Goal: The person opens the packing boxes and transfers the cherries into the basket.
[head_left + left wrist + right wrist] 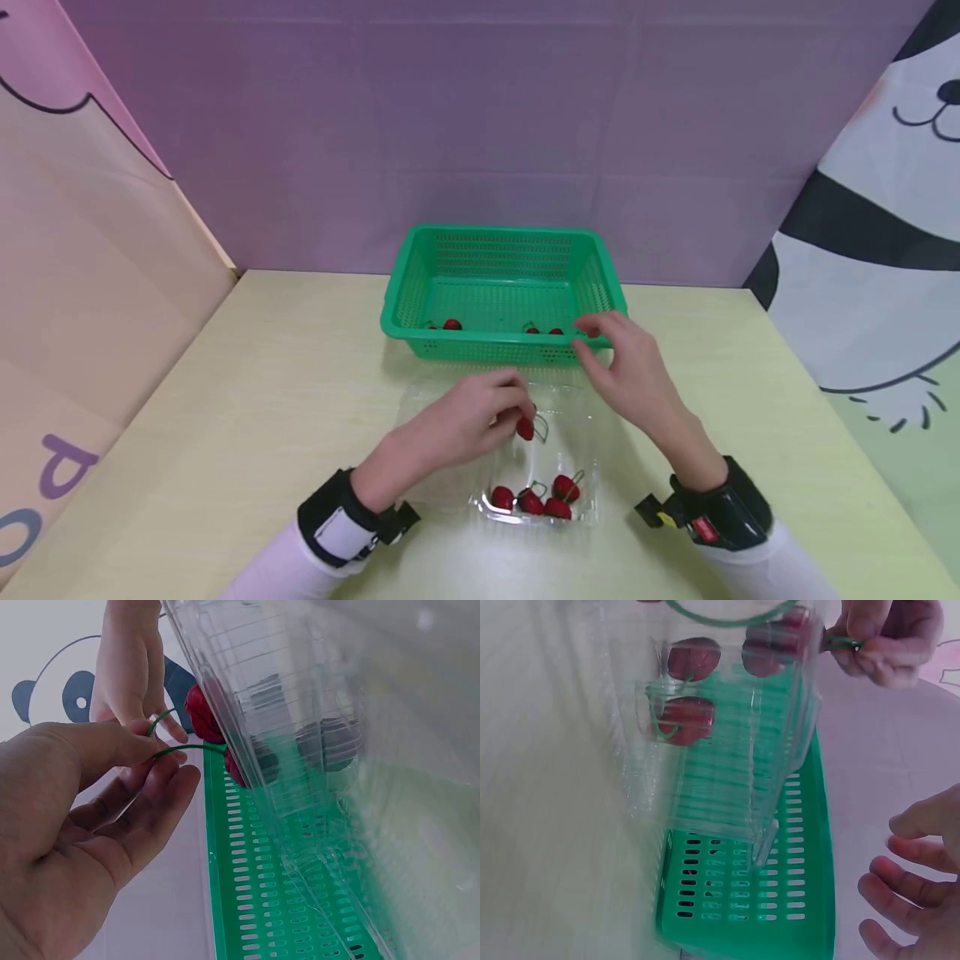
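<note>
Over the clear plastic box (555, 446), my left hand (468, 417) pinches thin green stems between thumb and fingertips. From those stems hang red cherries (204, 712), two of them in the left wrist view. Several more cherries (566, 488) lie at the near end of the box. My right hand (630, 367) is at the front right rim of the green basket (502, 337), its fingers spread and loosely bent. A bit of red shows by its fingertips in the head view; in the right wrist view those fingers (900, 896) hold nothing.
A few cherries (452, 324) lie inside the basket along its front wall. The box's clear lid (442, 408) is spread flat to the left. Behind the pale wooden table (300, 350) stands a purple backdrop (487, 125), with printed cloth panels at both sides.
</note>
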{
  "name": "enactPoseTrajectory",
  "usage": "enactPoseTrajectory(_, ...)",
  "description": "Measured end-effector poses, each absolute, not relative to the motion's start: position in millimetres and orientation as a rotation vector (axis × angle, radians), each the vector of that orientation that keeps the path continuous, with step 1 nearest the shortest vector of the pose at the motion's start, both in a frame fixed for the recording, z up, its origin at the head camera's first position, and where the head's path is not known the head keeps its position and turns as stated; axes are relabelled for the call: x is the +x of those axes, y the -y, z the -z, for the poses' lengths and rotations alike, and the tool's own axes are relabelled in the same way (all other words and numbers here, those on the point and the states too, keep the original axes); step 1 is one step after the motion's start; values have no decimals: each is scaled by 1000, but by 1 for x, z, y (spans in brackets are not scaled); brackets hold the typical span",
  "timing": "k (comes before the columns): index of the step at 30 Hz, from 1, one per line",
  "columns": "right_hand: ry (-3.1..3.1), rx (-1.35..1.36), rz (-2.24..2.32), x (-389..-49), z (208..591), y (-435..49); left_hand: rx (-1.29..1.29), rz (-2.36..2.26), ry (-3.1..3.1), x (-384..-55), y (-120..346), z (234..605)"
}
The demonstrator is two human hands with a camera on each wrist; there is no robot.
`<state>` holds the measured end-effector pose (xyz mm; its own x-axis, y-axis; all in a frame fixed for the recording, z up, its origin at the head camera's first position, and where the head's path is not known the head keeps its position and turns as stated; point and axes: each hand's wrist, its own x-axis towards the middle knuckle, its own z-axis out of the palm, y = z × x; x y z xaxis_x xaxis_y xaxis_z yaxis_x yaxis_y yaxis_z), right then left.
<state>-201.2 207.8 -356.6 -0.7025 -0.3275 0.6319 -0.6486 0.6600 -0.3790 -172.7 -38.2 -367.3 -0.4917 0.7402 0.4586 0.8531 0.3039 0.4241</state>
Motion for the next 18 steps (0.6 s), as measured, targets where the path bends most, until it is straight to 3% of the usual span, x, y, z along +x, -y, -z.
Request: enactPoseTrajectory(18, 2743, 827, -661, -158, 346, -188, -1229, 1138, 2235, -179, 44, 363)
